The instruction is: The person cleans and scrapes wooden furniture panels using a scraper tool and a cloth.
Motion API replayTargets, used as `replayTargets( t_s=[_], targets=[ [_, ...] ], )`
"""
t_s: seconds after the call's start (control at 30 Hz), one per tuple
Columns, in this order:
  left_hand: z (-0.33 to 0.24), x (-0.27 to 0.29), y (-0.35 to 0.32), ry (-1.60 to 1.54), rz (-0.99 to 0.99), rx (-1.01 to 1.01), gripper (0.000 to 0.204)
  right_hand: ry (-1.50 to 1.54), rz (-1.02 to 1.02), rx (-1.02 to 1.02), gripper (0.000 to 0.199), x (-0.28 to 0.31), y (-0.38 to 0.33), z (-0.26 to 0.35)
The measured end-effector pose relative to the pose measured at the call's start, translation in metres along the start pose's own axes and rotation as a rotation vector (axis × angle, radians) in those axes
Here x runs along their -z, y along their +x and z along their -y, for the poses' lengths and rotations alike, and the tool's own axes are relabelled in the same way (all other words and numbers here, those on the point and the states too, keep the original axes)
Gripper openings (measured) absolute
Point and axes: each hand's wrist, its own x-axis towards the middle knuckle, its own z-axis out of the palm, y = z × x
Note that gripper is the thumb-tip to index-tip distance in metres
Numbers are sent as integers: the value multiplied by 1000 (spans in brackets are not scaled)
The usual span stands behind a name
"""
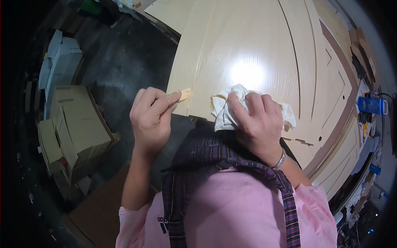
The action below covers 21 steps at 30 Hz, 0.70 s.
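Observation:
My left hand (154,110) is closed, pinching a small flat pale-yellow piece (186,94) between thumb and fingers. That piece meets the left edge of a cream wood-grain panel (248,37) near a groove line; its exact kind is unclear. On the panel's near part, my right hand (259,120) grips a crumpled white rag (225,109) with faint yellowish stains. Some of the rag spreads out from under the fingers on both sides. A bright light reflects off the panel just beyond the rag.
Cardboard boxes (82,128) stand on the dark floor (128,58) at left. More grooved panels (339,155) lie at right, next to a cluttered ledge with a blue container (371,105). A green item (92,6) is at the far left.

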Motion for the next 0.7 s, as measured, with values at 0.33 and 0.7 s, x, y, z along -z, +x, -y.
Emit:
replayTargets(
  t_s=[0.33, 0.7],
  targets=[
    [-1, 9, -5, -28, 55, 57, 25, -28, -20, 23, 36, 2, 3, 1],
    [-3, 8, -27, -93, 65, 109, 23, 0, 26, -6, 54, 1, -2, 1]
  ],
)
